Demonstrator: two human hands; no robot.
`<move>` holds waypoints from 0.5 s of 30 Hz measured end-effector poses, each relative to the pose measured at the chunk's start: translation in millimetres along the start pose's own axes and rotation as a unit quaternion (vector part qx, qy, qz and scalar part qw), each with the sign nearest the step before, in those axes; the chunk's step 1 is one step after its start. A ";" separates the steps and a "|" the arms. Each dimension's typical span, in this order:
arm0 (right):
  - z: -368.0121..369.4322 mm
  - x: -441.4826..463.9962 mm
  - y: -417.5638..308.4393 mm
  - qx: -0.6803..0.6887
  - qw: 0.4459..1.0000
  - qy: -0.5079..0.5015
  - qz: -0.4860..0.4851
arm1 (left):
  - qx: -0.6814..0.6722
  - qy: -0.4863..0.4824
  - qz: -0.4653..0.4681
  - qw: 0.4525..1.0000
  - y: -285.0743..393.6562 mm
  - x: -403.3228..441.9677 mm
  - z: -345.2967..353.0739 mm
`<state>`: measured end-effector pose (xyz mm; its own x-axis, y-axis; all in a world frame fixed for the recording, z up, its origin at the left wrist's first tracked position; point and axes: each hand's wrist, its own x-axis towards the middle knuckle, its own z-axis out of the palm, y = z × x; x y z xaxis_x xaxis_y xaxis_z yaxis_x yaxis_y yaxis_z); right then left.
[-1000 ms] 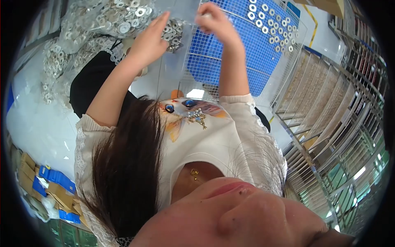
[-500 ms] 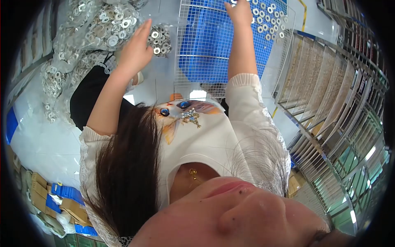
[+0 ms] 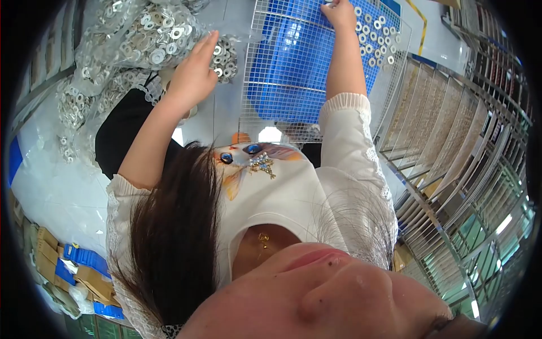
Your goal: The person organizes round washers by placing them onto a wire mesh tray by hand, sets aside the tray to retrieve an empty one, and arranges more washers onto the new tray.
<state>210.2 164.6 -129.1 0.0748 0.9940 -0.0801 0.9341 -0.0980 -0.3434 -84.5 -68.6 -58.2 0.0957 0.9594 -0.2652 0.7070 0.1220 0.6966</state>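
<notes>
Worker seen from above, arms reaching toward the top of the frame. Upper left of centre: the left hand (image 3: pixel 193 76) is open, its fingers straight and held together, the thumb apart. Just beside it lies a heap of flat rings (image 3: pixel 226 61); whether the hand touches the clear plastic around them cannot be told. At the top edge, right of centre, the right hand (image 3: pixel 341 14) is bent with fingers drawn together above a wire rack (image 3: pixel 282 86); a pale spot shows at the fingertips, but I cannot tell whether it is a gripped ring. Laid-out rings (image 3: pixel 373 37) lie on the rack near this hand, in the upper right, spaced in loose rows. A blue sheet (image 3: pixel 285 56) shows through the mesh. Upper left of the frame: clear bags (image 3: pixel 152 39) bulge with more rings. Right side: tall shelving (image 3: pixel 437 118) holds stacked panels. Lower left: cartons (image 3: pixel 47 254) stand beside blue boxes (image 3: pixel 87 257)
</notes>
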 end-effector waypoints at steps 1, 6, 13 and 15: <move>-7.7 0.8 -8.3 0.003 1.000 0.005 0.003 | 0.000 0.001 -0.001 1.000 -0.2 0.3 0.0; 10.0 21.0 -6.0 -0.012 1.000 0.007 -0.026 | 0.000 -0.017 -0.015 1.000 6.4 -0.1 -1.4; 2.9 46.4 23.5 0.075 0.996 0.014 0.039 | 0.015 0.009 0.022 1.000 -2.1 0.6 3.4; -9.9 45.6 32.3 0.082 0.994 0.008 0.078 | 0.022 0.008 0.022 0.999 -1.9 0.7 4.7</move>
<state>247.2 207.2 -134.5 0.2218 0.9665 -0.1294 0.8413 -0.2568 -0.4758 -82.5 -69.3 -62.8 0.1172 0.9675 -0.2239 0.7323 0.0681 0.6776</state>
